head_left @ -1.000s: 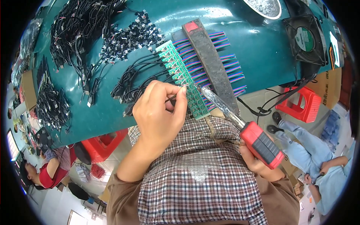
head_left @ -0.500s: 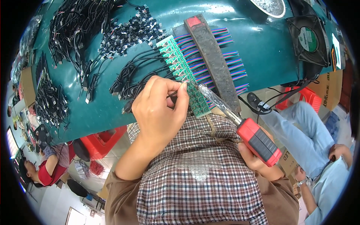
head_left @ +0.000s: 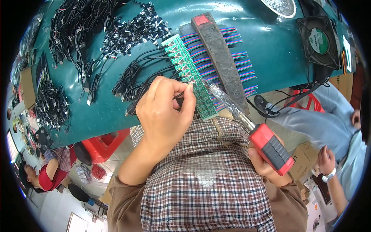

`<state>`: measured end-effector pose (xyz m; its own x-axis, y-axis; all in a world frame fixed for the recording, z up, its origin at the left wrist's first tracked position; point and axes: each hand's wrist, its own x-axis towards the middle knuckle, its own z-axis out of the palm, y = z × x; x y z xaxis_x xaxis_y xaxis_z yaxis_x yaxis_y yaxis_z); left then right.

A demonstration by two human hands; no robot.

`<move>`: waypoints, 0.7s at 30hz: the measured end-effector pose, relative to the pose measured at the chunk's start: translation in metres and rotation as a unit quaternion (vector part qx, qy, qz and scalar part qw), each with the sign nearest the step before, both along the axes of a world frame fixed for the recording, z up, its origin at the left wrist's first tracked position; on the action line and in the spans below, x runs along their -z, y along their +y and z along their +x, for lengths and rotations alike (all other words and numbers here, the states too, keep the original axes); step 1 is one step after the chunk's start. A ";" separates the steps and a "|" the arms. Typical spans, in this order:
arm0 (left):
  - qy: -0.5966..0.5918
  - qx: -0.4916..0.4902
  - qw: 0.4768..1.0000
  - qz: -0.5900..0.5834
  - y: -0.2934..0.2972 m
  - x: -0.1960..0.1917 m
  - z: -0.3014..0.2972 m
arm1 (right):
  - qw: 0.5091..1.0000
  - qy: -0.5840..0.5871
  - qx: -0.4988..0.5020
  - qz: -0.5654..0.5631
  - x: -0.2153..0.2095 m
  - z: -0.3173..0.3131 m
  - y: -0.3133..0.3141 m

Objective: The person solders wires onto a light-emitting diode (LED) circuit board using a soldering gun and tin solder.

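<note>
My left hand (head_left: pixel 164 112) is curled over the near edge of the teal table (head_left: pixel 270 46), thumb and forefinger pressed together on a thin black wire (head_left: pixel 178 95), its tip brought up to the green strip of small circuit boards (head_left: pixel 189 73). That strip runs from far left to near right across the table, with black leads (head_left: pixel 135 75) trailing off its left side and bundles of coloured ribbon wires (head_left: pixel 235 58) fanning out to the right. A long grey bar (head_left: pixel 220 58) with a red patch at its far end lies across those ribbon wires, just right of the boards.

My right hand (head_left: pixel 262 164) is wrapped around the red and black handle of a soldering iron (head_left: pixel 251 129), fingers closed tight on it; its metal barrel angles up and left, the tip close to the board strip just beside my left fingertips (head_left: pixel 189 92).

Heaps of black connector cables (head_left: pixel 77 34) cover the far left of the table. A black cooling fan (head_left: pixel 319 38) sits at the far right corner. Beyond the table's right edge another person's hand (head_left: pixel 326 160) shows, and a red plastic stool (head_left: pixel 102 145) stands under the near edge on the left.
</note>
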<state>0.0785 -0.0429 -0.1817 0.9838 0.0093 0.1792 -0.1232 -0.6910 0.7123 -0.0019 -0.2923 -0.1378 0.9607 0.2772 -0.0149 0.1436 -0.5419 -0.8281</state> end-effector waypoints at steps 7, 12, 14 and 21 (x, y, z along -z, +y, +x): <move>0.027 0.009 0.999 -0.032 0.001 -0.004 -0.002 | 0.998 0.055 0.016 0.015 0.004 -0.015 -0.006; 0.045 0.035 0.998 -0.041 0.008 -0.009 0.000 | 0.995 0.091 0.035 0.022 0.005 -0.024 -0.010; 0.053 0.026 0.997 -0.050 0.006 -0.010 0.000 | 0.996 0.077 0.030 0.030 0.003 -0.021 -0.008; 0.034 0.004 0.999 -0.042 0.003 -0.004 -0.001 | 0.999 0.000 -0.030 -0.012 -0.004 -0.001 -0.002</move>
<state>0.0779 -0.0396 -0.1772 0.9938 0.0126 0.1104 -0.0781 -0.6281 0.7742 -0.0027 -0.2946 -0.1340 0.9425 0.3335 -0.0219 0.1765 -0.5521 -0.8149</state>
